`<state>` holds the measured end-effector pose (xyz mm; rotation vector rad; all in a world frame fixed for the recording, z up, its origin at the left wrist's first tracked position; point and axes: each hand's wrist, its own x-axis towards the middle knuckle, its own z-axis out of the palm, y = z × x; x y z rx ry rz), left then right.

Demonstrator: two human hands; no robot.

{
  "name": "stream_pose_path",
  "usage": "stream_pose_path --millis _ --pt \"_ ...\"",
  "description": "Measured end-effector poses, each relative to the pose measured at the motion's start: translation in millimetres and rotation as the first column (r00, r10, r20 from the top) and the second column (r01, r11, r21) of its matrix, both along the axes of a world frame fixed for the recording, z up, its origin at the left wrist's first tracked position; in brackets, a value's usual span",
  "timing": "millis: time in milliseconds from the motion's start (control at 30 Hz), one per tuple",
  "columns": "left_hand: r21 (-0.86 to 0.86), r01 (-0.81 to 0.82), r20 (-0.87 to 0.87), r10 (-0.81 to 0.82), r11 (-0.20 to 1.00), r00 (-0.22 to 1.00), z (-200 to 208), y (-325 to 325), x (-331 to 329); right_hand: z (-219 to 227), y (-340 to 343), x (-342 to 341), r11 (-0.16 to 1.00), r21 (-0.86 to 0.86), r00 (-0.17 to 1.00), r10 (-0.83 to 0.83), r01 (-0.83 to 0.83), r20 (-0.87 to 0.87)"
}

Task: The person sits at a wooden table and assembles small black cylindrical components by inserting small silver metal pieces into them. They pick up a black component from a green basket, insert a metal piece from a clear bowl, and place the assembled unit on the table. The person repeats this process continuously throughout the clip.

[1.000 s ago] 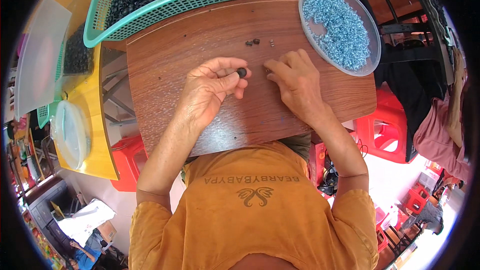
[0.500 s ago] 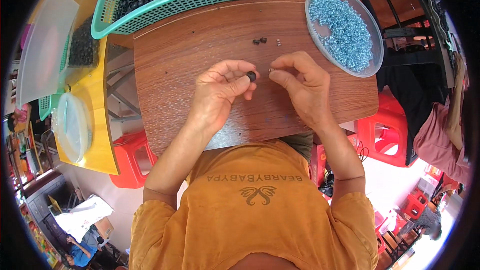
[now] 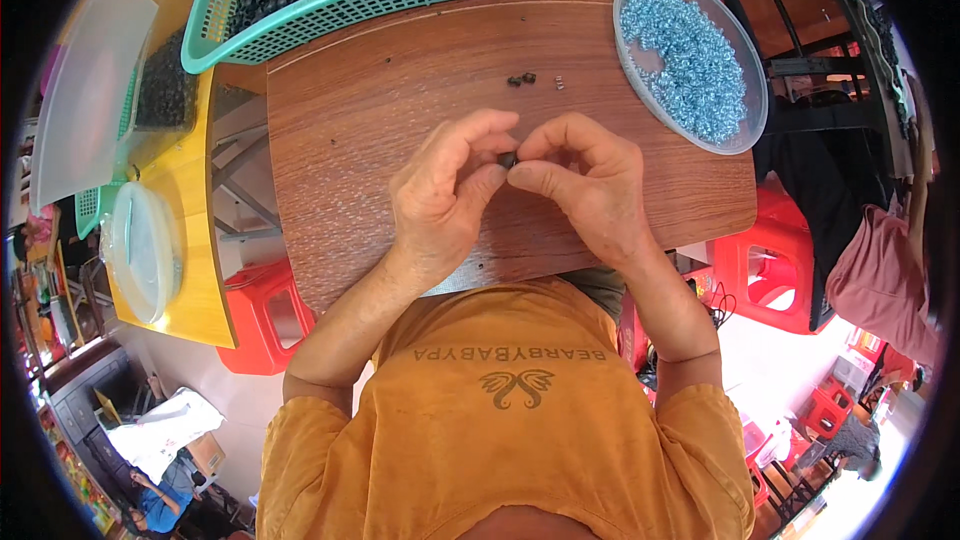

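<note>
A small round black piece (image 3: 509, 159), like a plastic cap or stopper, is pinched between the thumb and fingers of my left hand (image 3: 436, 192). My right hand (image 3: 592, 183) meets it from the right, thumb and forefinger closed at its side. The tiny shiny piece those fingers carried a moment earlier is hidden between them and the black one. Both hands are above the brown wooden table (image 3: 345, 155). Beyond them lie a few small black pieces (image 3: 522, 80) and, beside these, tiny clear pieces (image 3: 560, 83).
A green basket (image 3: 375, 8) heaped with black pieces stands at the far left. At the far right, a round clear tub (image 3: 637, 86) holds many light-blue see-through pieces (image 3: 700, 65). Red stools (image 3: 262, 318) flank the table; a yellow table (image 3: 190, 270) adjoins it on the left.
My right hand has moved left and slightly nearer to me, bringing its tiny shiny piece to the black one. My left hand has turned a little, and the fingertips now meet.
</note>
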<state>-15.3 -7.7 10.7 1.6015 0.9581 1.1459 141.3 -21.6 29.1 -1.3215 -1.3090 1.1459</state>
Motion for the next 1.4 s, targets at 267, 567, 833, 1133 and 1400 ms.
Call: stream_pose_path --millis 267,567,833,1133,1400 --pt "-0.326 0.111 0.371 0.019 0.939 0.928 -3 -3 2 -2 4 3 0.981 -0.196 0.969 -0.036 -0.013 -0.245" --pt "-0.496 0.223 0.599 0.145 0.839 0.788 -16 -1 4 -5 3 -5 0.972 -0.233 0.94 -0.063 -0.018 -0.334" --pt "-0.538 0.198 0.591 0.198 0.82 0.782 -24 11 -3 -22 56 21 0.861 0.494 0.69 -0.284 -0.123 0.666" --pt "-0.557 0.211 0.591 0.205 0.803 0.78 -28 15 -5 -32 75 15 0.831 0.435 0.393 -0.292 -0.347 0.872" --pt "-0.588 0.261 0.622 0.222 0.765 0.75 -24 13 -5 5 37 8 0.927 0.339 0.847 -0.047 -0.16 0.53"
